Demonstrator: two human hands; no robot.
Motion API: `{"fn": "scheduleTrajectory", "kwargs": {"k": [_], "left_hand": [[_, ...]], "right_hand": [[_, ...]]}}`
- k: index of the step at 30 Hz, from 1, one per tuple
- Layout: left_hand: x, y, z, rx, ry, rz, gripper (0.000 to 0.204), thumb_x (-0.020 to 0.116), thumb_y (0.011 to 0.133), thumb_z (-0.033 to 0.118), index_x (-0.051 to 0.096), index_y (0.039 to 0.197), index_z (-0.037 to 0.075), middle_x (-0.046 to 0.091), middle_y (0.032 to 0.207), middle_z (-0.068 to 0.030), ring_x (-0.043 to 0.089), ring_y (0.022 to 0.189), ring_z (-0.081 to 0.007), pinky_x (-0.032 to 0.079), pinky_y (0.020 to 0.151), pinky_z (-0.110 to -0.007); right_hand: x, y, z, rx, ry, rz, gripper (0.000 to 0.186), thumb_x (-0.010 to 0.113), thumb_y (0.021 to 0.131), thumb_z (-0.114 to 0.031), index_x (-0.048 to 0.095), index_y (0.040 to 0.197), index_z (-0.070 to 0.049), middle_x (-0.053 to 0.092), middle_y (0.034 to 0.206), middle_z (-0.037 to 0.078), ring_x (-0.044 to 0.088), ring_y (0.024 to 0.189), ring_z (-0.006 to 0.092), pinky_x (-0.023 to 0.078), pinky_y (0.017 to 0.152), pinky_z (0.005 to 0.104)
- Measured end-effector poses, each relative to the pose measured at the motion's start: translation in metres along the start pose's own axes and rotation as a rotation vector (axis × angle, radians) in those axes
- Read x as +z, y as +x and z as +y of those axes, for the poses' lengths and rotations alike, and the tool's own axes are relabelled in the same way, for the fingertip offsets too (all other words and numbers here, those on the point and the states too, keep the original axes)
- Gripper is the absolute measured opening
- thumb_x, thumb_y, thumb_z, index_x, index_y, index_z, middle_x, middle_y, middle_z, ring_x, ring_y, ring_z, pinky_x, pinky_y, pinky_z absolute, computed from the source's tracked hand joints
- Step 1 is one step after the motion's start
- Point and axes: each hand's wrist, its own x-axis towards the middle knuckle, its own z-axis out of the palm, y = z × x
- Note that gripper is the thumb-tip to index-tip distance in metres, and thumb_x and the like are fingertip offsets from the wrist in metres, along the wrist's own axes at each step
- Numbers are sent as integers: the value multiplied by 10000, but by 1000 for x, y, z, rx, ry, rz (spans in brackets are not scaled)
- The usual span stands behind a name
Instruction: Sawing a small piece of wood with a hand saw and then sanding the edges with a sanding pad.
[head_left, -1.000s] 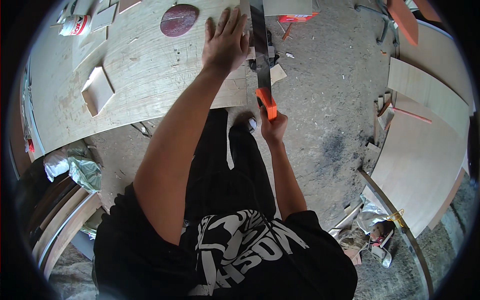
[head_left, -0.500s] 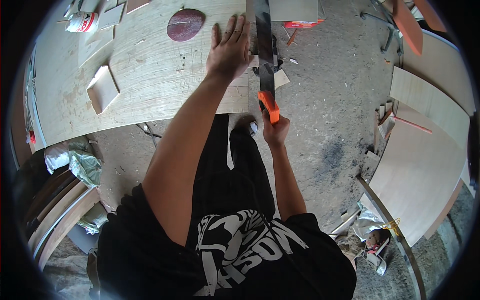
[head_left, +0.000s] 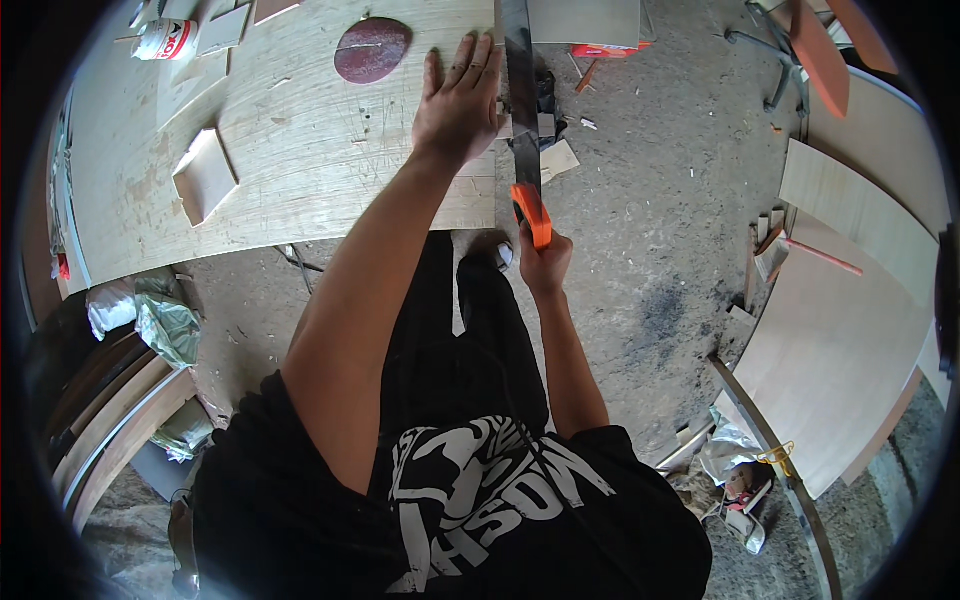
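My left hand (head_left: 458,105) lies flat on a pale plywood board (head_left: 270,180), fingers spread, beside the board's right edge. My right hand (head_left: 545,260) grips the orange handle (head_left: 532,215) of a hand saw, whose long dark blade (head_left: 525,110) runs away from me along that edge. Whether the teeth touch the wood I cannot tell. A dark red sanding disc (head_left: 372,50) lies left of my left hand. On the board's left part are a small open wooden box (head_left: 205,178) and a white tin (head_left: 163,40) with a red label.
Wood panels (head_left: 820,340) lie along the right, with a long strip (head_left: 760,430) near them. An orange-red piece (head_left: 815,60) on metal legs is at top right. Bags (head_left: 165,325) and curved boards (head_left: 110,430) are at lower left. Scraps (head_left: 560,158) litter the concrete floor (head_left: 660,220).
The view has shifted slightly, so the board appears a little lower than a second ago. The saw and my right hand have moved slightly toward me; my left hand stays on the board.
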Motion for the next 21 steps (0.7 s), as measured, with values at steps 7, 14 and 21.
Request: {"fn": "scheduleTrajectory", "kwargs": {"k": [7,14,21], "left_hand": [[1,0,-1,5,8,8,543,429,933,200,303,1452,103,295,1526,-56,218,1435,-200,131,1160,-519],[0,0,0,5,20,8,538,386,927,169,300,1454,102,291,1528,-56,222,1433,-207,137,1158,-521],[2,0,-3,-2,21,6,529,387,927,175,315,1443,88,291,1528,-60,230,1431,-214,143,1154,-528]], "right_hand": [[4,1,5,32,28,-31,84,605,810,-19,573,750,29,554,625,174,573,521,288,427,498,332],[1,4,8,-25,26,-48,22,574,776,15,588,784,30,570,679,176,594,586,326,447,531,336],[7,-3,29,-11,38,-56,47,586,791,-5,575,761,30,581,680,188,606,578,310,445,525,337]]}}
